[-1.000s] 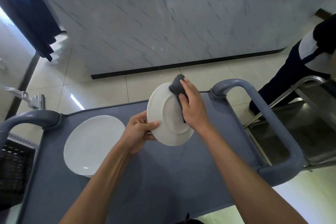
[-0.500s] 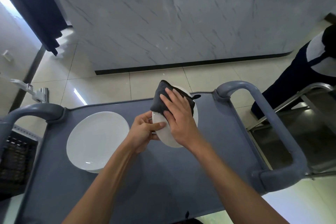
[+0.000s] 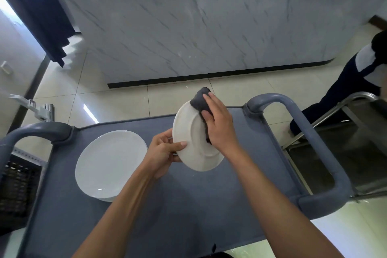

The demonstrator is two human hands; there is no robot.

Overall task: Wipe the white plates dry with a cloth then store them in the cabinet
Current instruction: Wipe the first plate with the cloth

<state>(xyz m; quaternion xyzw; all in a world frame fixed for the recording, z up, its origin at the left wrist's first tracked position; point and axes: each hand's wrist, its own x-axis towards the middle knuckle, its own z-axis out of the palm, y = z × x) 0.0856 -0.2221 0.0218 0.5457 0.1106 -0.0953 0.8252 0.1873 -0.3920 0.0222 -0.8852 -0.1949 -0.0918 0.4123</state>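
Note:
A white plate (image 3: 191, 142) is held tilted above the grey cart top (image 3: 188, 205), its underside and foot ring facing me. My left hand (image 3: 165, 152) pinches its left rim, thumb on the underside. My right hand (image 3: 219, 125) presses a dark grey cloth (image 3: 200, 101) against the plate's upper right rim, fingers curled over the cloth. The cloth wraps over the top edge. A second white plate (image 3: 111, 163) lies flat on the cart to the left, on top of at least one more plate.
The cart has raised grey handles at the left (image 3: 35, 132) and right (image 3: 303, 132) ends. A steel trolley (image 3: 356, 153) stands to the right, with a person's leg (image 3: 345, 88) beside it. A marble counter front (image 3: 199, 27) is ahead. A black crate (image 3: 16, 190) sits low left.
The plate has tipped so that its underside faces me again. My right hand and the cloth slid from the plate's middle to its upper right rim.

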